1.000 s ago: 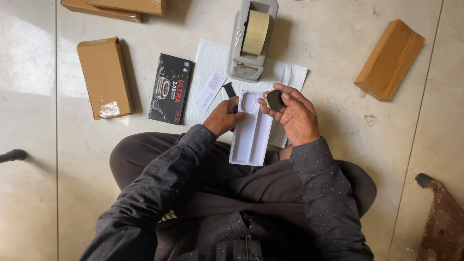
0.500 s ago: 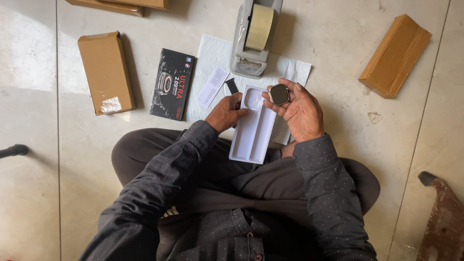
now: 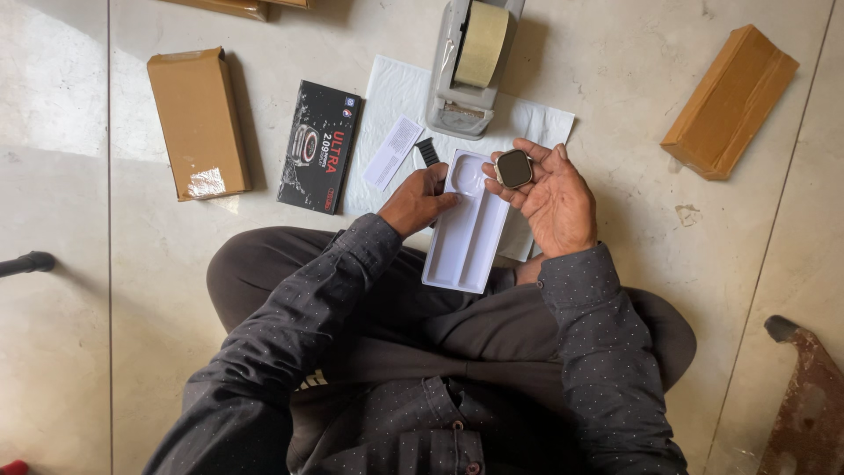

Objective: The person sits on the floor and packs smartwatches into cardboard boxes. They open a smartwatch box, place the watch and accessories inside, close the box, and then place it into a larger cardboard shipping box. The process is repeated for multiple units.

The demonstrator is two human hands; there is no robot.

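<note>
Here the right hand [image 3: 549,198] lies palm up, fingers loosely curled, with a small square watch body [image 3: 514,168] resting on its fingertips just above the top end of a white moulded tray [image 3: 466,233]. The left hand [image 3: 418,200] is closed on the tray's left edge and on a dark strap [image 3: 427,152], holding the tray over the lap. On the floor [image 3: 615,105] beyond lie a white sheet [image 3: 396,97], a tape dispenser [image 3: 470,66], a black box [image 3: 319,147] and brown cartons [image 3: 198,123].

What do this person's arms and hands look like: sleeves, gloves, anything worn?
Both arms wear long dark grey shirt sleeves with a fine pale dot pattern, buttoned cuffs ending at the wrists. The left hand and right hand are bare: no gloves, and no rings or wristwear that I can make out.
</note>
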